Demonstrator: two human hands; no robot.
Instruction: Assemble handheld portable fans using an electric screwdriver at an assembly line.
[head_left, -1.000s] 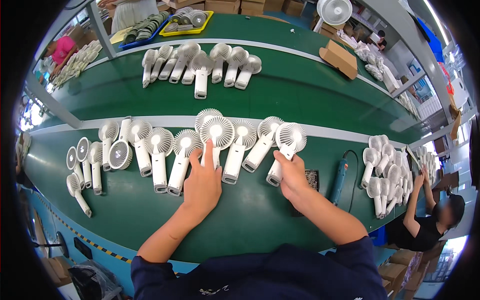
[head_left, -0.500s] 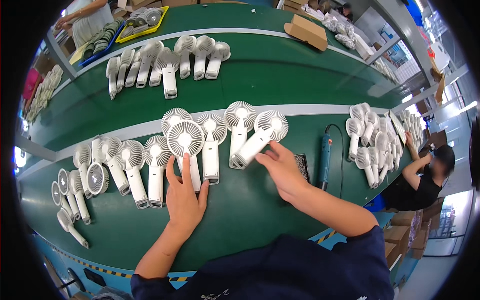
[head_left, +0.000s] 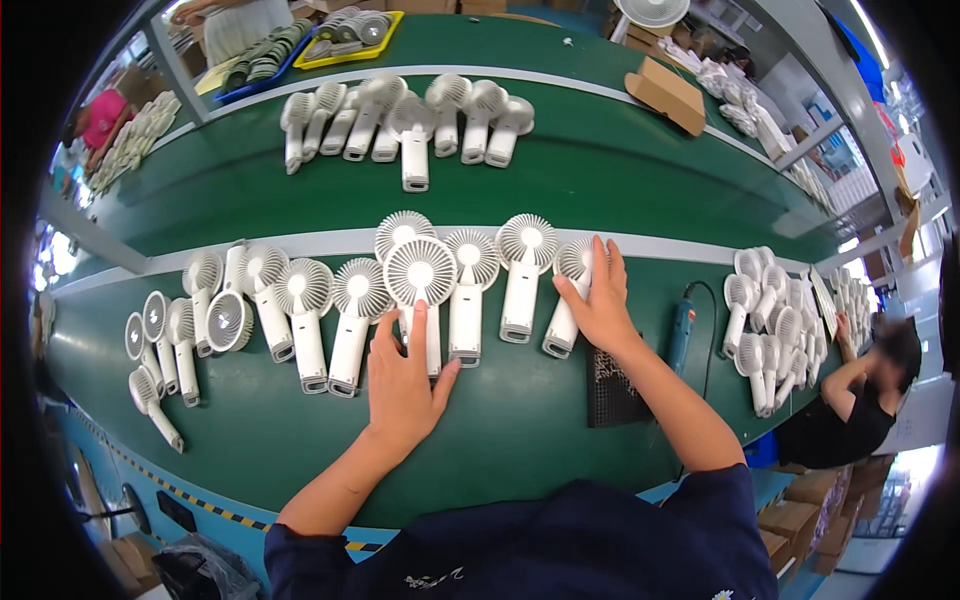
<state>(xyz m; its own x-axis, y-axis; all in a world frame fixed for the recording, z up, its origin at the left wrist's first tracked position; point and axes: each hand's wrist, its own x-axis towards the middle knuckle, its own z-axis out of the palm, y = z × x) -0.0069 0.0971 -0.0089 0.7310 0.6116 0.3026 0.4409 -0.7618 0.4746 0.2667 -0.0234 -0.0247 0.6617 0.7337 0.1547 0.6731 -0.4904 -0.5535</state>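
Observation:
A row of white hand-held fans lies on the green belt (head_left: 520, 430) in front of me. My left hand (head_left: 405, 385) lies flat over the handle of one fan (head_left: 421, 275), fingers spread, not gripping it. Over at the row's right end, my right hand (head_left: 600, 300) rests on the last fan (head_left: 566, 300), fingers stretched along its head and handle. Between the two hands lie two more fans (head_left: 470, 290), side by side and untouched.
More white fans lie to the left (head_left: 215, 320), on the far belt (head_left: 405, 120) and piled at the right (head_left: 775, 320). A blue electric screwdriver (head_left: 681, 335) and a black mat (head_left: 610, 385) lie by my right forearm. A seated person (head_left: 860, 400) works at the right.
My view has shifted. The left hand stays on its fan's handle, and the right hand has slid up over the rightmost fan's head.

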